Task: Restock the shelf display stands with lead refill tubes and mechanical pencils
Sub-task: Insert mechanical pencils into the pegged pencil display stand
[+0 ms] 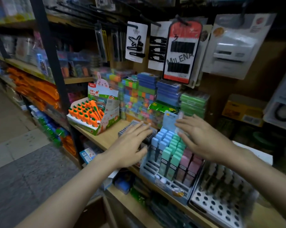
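Observation:
A light blue display stand on the wooden shelf holds rows of blue, green and pink flat lead refill tubes. My left hand hovers with straight spread fingers over a grey stand to its left. My right hand reaches over the refill stand's back with fingers extended, near its upright blue card. Neither hand holds anything. At the right stands a white perforated stand with grey-topped pencils, many of its front holes vacant.
A carrot-themed display box sits left on the shelf. Stacked colourful eraser packs fill the back. Hair-clip cards hang above. More stock lies on the lower shelf, and a grey floor aisle runs at the left.

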`<control>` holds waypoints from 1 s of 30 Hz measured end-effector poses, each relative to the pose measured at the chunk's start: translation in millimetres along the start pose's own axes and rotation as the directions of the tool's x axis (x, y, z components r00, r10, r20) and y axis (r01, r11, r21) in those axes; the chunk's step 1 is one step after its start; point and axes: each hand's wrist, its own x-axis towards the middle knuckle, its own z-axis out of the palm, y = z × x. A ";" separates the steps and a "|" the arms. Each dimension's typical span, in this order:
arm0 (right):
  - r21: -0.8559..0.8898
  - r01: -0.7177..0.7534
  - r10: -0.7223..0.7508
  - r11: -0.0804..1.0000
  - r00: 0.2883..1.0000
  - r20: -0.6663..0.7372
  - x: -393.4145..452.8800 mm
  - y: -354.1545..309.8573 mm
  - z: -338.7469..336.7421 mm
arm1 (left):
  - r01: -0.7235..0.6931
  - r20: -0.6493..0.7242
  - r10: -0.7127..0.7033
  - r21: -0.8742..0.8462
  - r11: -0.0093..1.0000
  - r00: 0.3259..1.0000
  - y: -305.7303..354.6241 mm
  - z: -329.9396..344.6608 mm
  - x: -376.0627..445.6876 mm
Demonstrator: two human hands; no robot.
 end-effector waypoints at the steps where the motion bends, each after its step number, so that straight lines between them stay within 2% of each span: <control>1: -0.056 0.014 -0.013 0.998 1.000 0.014 -0.2 -2.6 4.8 | -0.007 0.033 0.006 0.012 1.000 0.999 3.5 1.4 4.0; 6: -0.217 0.051 -0.034 0.975 0.996 0.084 -1.1 -11.1 23.0 | -0.051 0.136 0.040 0.076 0.996 0.990 6.2 7.3 14.6; 11: -0.267 0.085 -0.052 0.960 0.990 0.131 -5.8 -9.8 29.7 | -0.067 0.124 0.055 0.093 0.993 0.991 3.9 7.8 14.0; 13: -0.207 0.089 -0.069 0.974 0.993 0.101 -8.7 -7.8 28.2 | -0.065 0.120 0.055 0.088 0.994 0.991 4.4 5.3 14.1; 17: 0.076 0.020 -0.021 0.997 1.000 0.017 -28.1 -6.6 16.5 | -0.146 0.085 0.144 0.019 0.989 0.986 12.7 1.8 13.2; 21: 0.054 -0.003 -0.001 0.999 0.996 0.091 -59.5 -9.5 21.6 | -0.218 0.191 0.204 0.059 0.974 0.960 21.4 5.0 9.7; 26: 0.070 -0.062 0.053 0.996 0.991 0.119 -80.9 -5.3 26.8 | -0.231 0.103 0.232 -0.022 0.973 0.967 30.3 4.8 -2.6; 30: 0.002 -0.019 0.018 1.000 0.989 0.145 -79.0 -13.1 35.8 | -0.272 0.135 0.265 0.035 0.962 0.955 42.2 6.9 -9.7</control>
